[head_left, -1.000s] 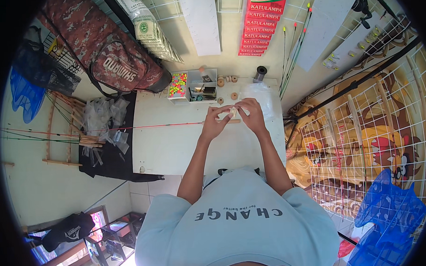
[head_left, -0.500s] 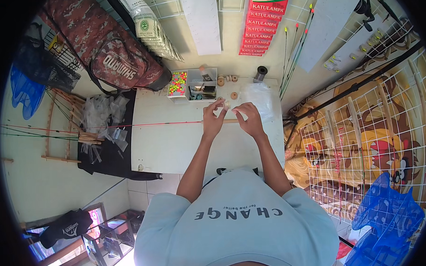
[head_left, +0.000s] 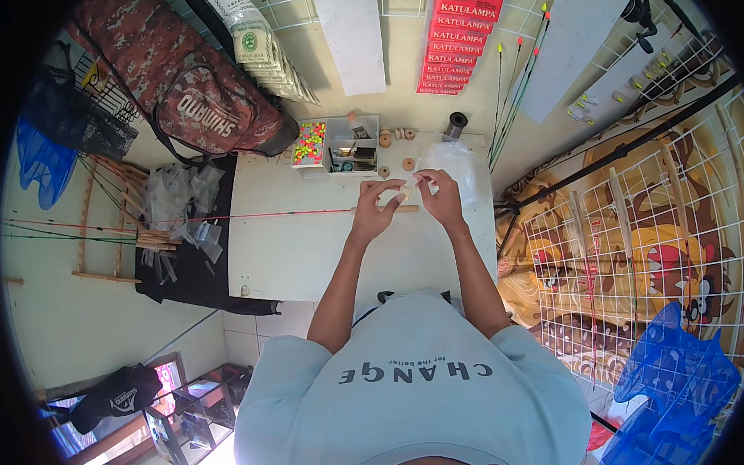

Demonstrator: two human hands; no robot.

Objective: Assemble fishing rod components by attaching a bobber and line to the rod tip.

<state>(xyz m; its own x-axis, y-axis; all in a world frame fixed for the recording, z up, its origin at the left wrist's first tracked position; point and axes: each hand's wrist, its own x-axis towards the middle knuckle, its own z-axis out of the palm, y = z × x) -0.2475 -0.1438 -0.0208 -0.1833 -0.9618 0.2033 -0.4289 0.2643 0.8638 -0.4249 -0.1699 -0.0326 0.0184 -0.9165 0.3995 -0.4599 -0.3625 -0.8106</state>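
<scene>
Over the white table [head_left: 307, 259], my left hand [head_left: 374, 212] pinches a small pale spool [head_left: 406, 192] between thumb and fingertips. Close to it on the right, my right hand [head_left: 441, 199] has thumb and fingers drawn together above the spool; whatever they hold is too fine to make out. Beneath my hands lies a thin red rod [head_left: 297, 213] with a light wooden handle [head_left: 407, 209], reaching left past the table edge. Small wooden spools [head_left: 409, 164] stand just beyond my fingers.
A white divided box [head_left: 311, 171] with bright beads and small bottles stands at the back. Beside it are a dark thread spool [head_left: 456, 125] and clear plastic bags [head_left: 452, 168]. A camouflage rod bag [head_left: 212, 107] leans at left; a white wire rack [head_left: 635, 248] stands at right.
My left hand has brought the pale spool slightly nearer to me and to the right. My right hand has shifted up, its fingertips now beyond the spool.
</scene>
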